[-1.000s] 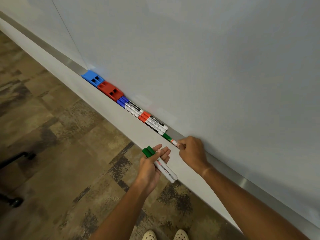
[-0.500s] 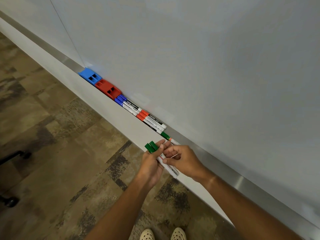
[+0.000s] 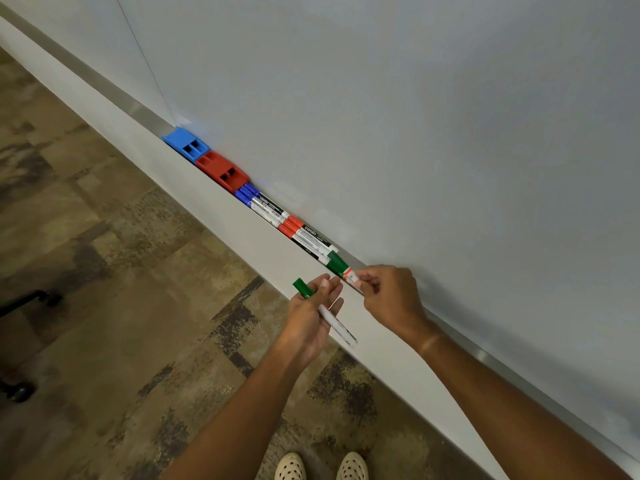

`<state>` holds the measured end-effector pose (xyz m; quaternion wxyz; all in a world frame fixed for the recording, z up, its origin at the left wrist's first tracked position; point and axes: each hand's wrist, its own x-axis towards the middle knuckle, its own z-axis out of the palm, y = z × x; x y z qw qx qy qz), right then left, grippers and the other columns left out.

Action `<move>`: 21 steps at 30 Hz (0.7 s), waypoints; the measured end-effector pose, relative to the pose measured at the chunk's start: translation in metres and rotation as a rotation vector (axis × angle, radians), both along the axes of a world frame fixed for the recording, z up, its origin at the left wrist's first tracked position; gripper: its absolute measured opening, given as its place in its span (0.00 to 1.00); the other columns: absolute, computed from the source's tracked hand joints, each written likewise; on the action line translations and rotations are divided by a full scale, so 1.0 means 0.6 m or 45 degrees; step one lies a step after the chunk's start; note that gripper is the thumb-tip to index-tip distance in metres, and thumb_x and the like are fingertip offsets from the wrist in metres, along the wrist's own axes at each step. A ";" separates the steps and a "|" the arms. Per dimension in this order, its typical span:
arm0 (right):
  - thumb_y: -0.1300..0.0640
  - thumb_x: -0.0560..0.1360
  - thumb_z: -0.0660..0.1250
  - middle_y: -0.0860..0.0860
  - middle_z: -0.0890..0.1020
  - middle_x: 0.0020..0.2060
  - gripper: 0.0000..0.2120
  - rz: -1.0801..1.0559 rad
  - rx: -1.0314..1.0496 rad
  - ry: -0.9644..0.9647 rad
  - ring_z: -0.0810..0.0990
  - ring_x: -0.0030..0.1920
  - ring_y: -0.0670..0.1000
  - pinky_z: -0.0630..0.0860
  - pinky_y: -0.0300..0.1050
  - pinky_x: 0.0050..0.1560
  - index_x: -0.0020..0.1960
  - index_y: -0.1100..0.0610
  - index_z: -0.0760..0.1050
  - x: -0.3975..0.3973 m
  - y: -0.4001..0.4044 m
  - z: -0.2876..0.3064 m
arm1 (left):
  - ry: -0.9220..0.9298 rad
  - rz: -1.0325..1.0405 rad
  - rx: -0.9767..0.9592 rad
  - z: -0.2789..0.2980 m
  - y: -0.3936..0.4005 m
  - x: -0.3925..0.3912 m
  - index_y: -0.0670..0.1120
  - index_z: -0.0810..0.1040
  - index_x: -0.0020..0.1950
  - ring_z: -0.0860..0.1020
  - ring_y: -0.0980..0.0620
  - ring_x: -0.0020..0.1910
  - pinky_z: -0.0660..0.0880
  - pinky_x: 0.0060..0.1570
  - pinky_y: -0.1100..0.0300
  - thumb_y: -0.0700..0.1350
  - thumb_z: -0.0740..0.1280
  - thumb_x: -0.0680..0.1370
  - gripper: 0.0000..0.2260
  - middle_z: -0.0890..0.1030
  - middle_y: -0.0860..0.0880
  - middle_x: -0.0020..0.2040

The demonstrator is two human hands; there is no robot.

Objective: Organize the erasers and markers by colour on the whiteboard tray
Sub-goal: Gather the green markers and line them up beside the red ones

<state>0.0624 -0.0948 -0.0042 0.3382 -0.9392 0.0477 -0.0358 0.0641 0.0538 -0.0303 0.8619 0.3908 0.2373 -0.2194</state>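
- The right hand (image 3: 388, 296) pinches the white barrel of a green marker (image 3: 341, 268) between thumb and curled fingers, its green cap pointing up the whiteboard tray (image 3: 145, 114) toward the red markers (image 3: 304, 233). I cannot tell whether it already rests in the tray or hangs just over it.
- The left hand (image 3: 311, 317) is loosely closed round a second green marker (image 3: 304, 288), cap sticking out past the fingers, barrel running down across the palm, below the tray's front edge and over the floor.
- Along the tray, from the far end, sit the blue eraser (image 3: 185, 145), the red eraser (image 3: 221, 171), the blue markers (image 3: 258, 202), then the red ones, each group touching the next.
- Risk, as I judge it: the tray looks narrow, so a marker let go at a tilt could roll off the front lip and drop to the floor.
- Pushing the green cap too hard against the red markers could shove that whole row along and jumble the colours.
- The left hand's hold looks light; shifting attention to the right could let that marker slide out of the palm.
- The erasers are grouped apart from the pens, so colour matching may be judged unfinished.
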 end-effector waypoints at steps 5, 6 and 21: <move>0.58 0.75 0.66 0.54 0.84 0.46 0.08 -0.021 -0.578 0.130 0.82 0.46 0.57 0.71 0.41 0.38 0.53 0.55 0.80 0.021 0.007 0.006 | 0.006 0.004 0.000 -0.006 0.007 -0.002 0.39 0.77 0.58 0.79 0.46 0.61 0.73 0.65 0.50 0.38 0.61 0.81 0.09 0.82 0.41 0.58; 0.58 0.75 0.66 0.55 0.84 0.46 0.08 -0.015 -0.622 0.178 0.82 0.47 0.57 0.73 0.43 0.39 0.53 0.55 0.80 0.024 0.010 0.004 | 0.006 0.004 0.003 -0.006 0.008 -0.002 0.39 0.77 0.58 0.79 0.46 0.61 0.73 0.64 0.50 0.38 0.61 0.81 0.09 0.82 0.41 0.58; 0.52 0.73 0.71 0.57 0.82 0.51 0.15 0.050 -0.582 0.334 0.82 0.49 0.58 0.78 0.46 0.44 0.57 0.57 0.77 0.045 0.011 -0.020 | 0.013 -0.019 0.054 -0.007 0.018 0.000 0.38 0.77 0.60 0.80 0.46 0.60 0.74 0.65 0.50 0.38 0.61 0.81 0.10 0.82 0.41 0.59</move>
